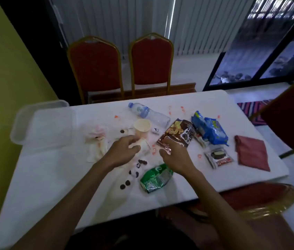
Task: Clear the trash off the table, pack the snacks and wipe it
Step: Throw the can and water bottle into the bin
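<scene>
Presently the left hand grips a tipped cup, right hand spread by the snack bag.

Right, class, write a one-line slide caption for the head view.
The left hand grips a tipped paper cup; the right hand touches a brown snack bag on the littered table.

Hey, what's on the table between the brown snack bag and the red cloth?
In the head view, blue cookie packs and a small white cookie packet lie there.
</scene>
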### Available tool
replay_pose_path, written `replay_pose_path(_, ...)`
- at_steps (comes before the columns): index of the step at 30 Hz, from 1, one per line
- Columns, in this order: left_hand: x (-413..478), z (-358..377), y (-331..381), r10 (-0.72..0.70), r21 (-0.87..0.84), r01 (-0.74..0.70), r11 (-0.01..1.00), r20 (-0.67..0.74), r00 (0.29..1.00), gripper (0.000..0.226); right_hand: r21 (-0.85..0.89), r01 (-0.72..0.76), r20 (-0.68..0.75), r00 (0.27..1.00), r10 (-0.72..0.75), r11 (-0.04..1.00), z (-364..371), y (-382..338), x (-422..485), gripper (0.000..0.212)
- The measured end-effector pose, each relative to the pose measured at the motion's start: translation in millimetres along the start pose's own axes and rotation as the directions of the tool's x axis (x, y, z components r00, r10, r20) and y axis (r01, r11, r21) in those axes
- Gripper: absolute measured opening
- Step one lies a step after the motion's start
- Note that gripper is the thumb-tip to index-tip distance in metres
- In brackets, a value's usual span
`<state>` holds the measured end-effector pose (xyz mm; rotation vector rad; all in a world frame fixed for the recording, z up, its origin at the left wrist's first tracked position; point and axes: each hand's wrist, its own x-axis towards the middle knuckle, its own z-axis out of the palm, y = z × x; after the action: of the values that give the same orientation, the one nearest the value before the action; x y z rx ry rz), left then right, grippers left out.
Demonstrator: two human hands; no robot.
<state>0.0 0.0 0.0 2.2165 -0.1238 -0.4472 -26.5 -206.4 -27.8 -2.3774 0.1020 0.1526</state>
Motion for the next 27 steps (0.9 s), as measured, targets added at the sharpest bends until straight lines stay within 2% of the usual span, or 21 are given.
replay_pose_path(5, -14, 24, -24, -0.078, 0.009, 0.078, 0.997, 0.047, 0.996, 0.045, -0.025, -0.154, 0.074, 0.985, 0.156, 0.988, 26, 14, -24, 0.045)
replay_pose_path(8, -17, 50, -24, -0.065, 0.059, 0.06, 0.996, 0.087, 0.994, 0.046, -0.058, -0.207, 0.053, 0.976, 0.21, 0.977, 38, 24, -31, 0.041)
replay_pose_path(11, -9, 89, -29, -0.009, 0.201, -0.036, 0.979, 0.219, 0.976, 0.051, -0.099, -0.279, 0.059, 0.957, 0.285, 0.955, 53, 39, -38, 0.038)
replay_pose_path(13, -4, 121, -38, -0.012, 0.353, -0.087, 0.931, 0.27, 0.963, 0.061, -0.121, -0.309, 0.082, 0.944, 0.32, 0.943, 60, 45, -41, 0.037)
replay_pose_path(15, -3, 148, -47, -0.019, 0.501, -0.102, 0.86, 0.231, 0.973, 0.078, -0.096, -0.311, 0.093, 0.943, 0.32, 0.945, 65, 48, -43, 0.036)
replay_pose_path(17, -8, 167, -54, -0.026, 0.619, -0.072, 0.782, 0.147, 0.989, 0.085, -0.062, -0.306, 0.105, 0.945, 0.311, 0.95, 69, 55, -42, 0.036)
replay_pose_path(20, -13, 179, -60, -0.045, 0.695, -0.006, 0.719, 0.055, 0.997, 0.09, -0.049, -0.305, 0.117, 0.944, 0.309, 0.951, 67, 63, -40, 0.039)
replay_pose_path(25, -2, 176, -64, 0.006, 0.696, 0.039, 0.717, -0.062, 0.998, 0.078, -0.034, -0.266, 0.152, 0.951, 0.268, 0.963, 62, 76, -27, 0.034)
replay_pose_path(27, 4, 171, -61, -0.002, 0.718, 0.036, 0.695, -0.048, 0.999, 0.062, -0.02, -0.273, 0.159, 0.949, 0.273, 0.962, 57, 80, -17, 0.033)
